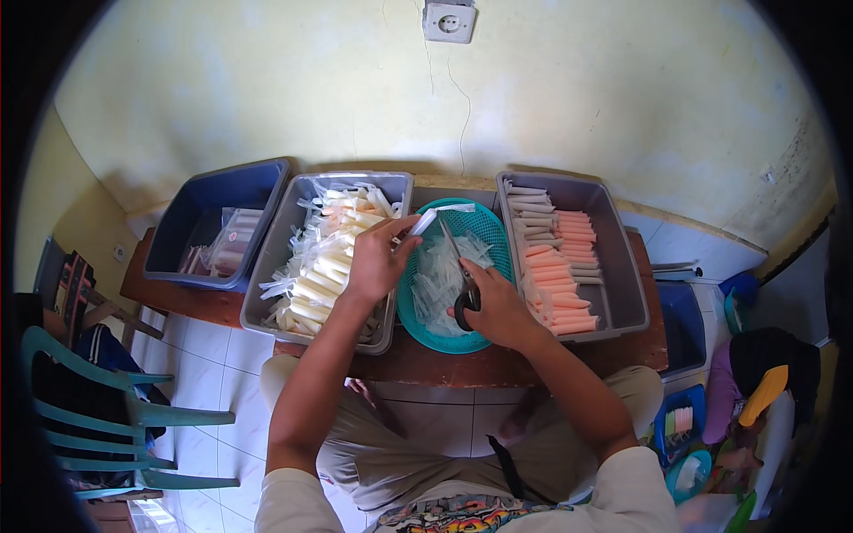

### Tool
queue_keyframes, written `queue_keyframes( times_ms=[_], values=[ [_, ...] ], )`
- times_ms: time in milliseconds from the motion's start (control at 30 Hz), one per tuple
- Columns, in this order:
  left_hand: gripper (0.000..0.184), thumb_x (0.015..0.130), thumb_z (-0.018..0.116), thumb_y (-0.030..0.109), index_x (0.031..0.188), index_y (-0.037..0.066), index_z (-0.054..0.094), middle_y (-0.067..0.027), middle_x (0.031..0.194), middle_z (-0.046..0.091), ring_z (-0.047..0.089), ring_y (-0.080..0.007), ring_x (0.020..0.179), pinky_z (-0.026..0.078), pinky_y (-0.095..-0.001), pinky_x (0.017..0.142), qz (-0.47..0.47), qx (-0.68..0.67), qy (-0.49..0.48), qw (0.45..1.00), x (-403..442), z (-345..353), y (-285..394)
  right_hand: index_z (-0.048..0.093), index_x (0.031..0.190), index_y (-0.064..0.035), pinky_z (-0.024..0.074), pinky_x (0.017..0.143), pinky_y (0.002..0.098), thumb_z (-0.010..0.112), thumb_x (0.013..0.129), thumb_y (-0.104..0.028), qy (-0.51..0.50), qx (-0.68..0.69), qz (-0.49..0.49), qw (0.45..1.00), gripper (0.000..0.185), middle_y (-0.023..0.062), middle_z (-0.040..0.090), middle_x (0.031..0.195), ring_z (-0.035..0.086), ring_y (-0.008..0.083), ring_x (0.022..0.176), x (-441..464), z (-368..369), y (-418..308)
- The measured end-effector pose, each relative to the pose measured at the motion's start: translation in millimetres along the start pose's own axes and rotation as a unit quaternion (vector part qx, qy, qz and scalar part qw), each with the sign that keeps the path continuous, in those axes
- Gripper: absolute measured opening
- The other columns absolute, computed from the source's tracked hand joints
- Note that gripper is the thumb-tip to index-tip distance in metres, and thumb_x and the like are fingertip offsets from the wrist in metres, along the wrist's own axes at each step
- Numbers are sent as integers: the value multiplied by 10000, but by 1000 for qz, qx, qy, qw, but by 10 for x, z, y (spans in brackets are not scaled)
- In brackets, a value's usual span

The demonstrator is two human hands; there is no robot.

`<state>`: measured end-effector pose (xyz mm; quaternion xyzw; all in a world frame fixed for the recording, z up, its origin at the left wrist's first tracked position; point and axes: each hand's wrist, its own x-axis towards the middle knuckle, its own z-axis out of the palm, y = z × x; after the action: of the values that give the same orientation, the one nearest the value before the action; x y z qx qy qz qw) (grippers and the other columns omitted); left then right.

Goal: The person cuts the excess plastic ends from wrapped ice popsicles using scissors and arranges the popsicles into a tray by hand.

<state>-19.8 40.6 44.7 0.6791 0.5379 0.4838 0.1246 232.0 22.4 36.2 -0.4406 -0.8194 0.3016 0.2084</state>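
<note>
My left hand (380,255) pinches a white plastic-wrapped stick (423,222), whose clear wrapper end points right above the green basket (410,306). Scissors (461,266) with black handles are in my right hand (498,306), their blades pointing up near the wrapper. Clear plastic scraps (444,266) lie in the basket. Left of it, a grey tub (255,313) holds a loose pile of pale wrapped sticks (324,275). To the right, another grey tub (626,275) holds stacked pink sticks (555,284) and greyish ones (530,213).
A dark blue tub (169,222) with packaged sticks stands at the far left of the wooden bench (426,366). A green plastic chair (133,413) is at the lower left. At right on the floor are a blue container (680,329) and cloths (773,355).
</note>
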Motion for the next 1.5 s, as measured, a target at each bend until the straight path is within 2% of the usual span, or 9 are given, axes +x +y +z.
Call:
queue_keyframes(
  times_ms=[267, 433, 533, 767, 833, 933, 1367, 1433, 1500],
  values=[
    [336, 904, 814, 57, 1236, 38, 767, -176, 1041, 775, 763, -296, 877, 604, -389, 752, -32, -10, 18, 999, -60, -1, -86, 375, 1653, -68, 490, 928, 452, 872, 876, -397, -25, 42, -51, 998, 979, 194, 588, 1087, 610, 353, 1005, -156, -174, -151],
    [351, 910, 811, 42, 1258, 42, 774, -155, 1081, 788, 772, -243, 896, 617, -353, 784, -17, 26, 0, 1000, -123, 8, -114, 375, 1674, -130, 495, 872, 413, 877, 874, -410, -9, 68, -74, 995, 985, 145, 577, 1087, 606, 283, 958, -127, -170, -152],
    [340, 879, 811, 30, 1218, 43, 778, -176, 1030, 762, 741, -348, 875, 584, -412, 793, 2, 21, -21, 1000, -169, 10, -30, 371, 1680, -139, 497, 862, 405, 869, 883, -414, 4, 67, -84, 994, 980, 139, 569, 1077, 604, 275, 950, -88, -128, -97],
    [369, 863, 814, 27, 1229, 65, 782, -156, 1042, 757, 729, -353, 930, 579, -431, 819, 32, 43, -35, 998, -243, 28, 33, 395, 1662, -99, 496, 883, 424, 859, 880, -437, 21, 57, -46, 997, 971, 163, 578, 1032, 609, 321, 948, -66, -90, -95],
    [370, 866, 813, 31, 1232, 73, 783, -147, 1046, 756, 725, -347, 944, 582, -435, 827, 37, 57, -35, 997, -250, 43, 36, 401, 1671, -136, 483, 799, 375, 889, 869, -391, 48, 50, -59, 996, 973, 108, 537, 989, 567, 235, 869, -56, -80, -62],
    [372, 868, 812, 32, 1236, 80, 785, -141, 1046, 758, 725, -344, 937, 586, -431, 826, 36, 62, -32, 997, -269, 58, 54, 407, 1659, -104, 504, 912, 420, 856, 883, -431, 16, 54, -35, 998, 955, 176, 596, 1053, 626, 330, 986, -74, -144, -103],
    [367, 876, 803, 30, 1239, 81, 787, -138, 1049, 761, 724, -334, 929, 588, -426, 820, 54, 64, -41, 996, -291, 60, 107, 430, 1647, -96, 507, 914, 413, 872, 872, -415, 16, 64, -32, 997, 948, 180, 610, 1059, 639, 323, 992, -84, -124, -67],
    [373, 873, 803, 32, 1242, 82, 784, -135, 1051, 762, 722, -332, 931, 588, -427, 820, 56, 63, -46, 995, -294, 57, 103, 425, 1657, -123, 477, 780, 369, 892, 865, -400, 41, 68, -58, 995, 960, 101, 534, 967, 553, 221, 836, -78, -94, -40],
    [377, 871, 802, 31, 1244, 83, 782, -131, 1045, 761, 721, -330, 929, 588, -428, 818, 69, 69, -43, 994, -298, 55, 97, 433, 1648, -106, 491, 837, 399, 885, 867, -398, 28, 62, -40, 997, 949, 146, 569, 1003, 596, 278, 897, -83, -123, -74]
  ],
)
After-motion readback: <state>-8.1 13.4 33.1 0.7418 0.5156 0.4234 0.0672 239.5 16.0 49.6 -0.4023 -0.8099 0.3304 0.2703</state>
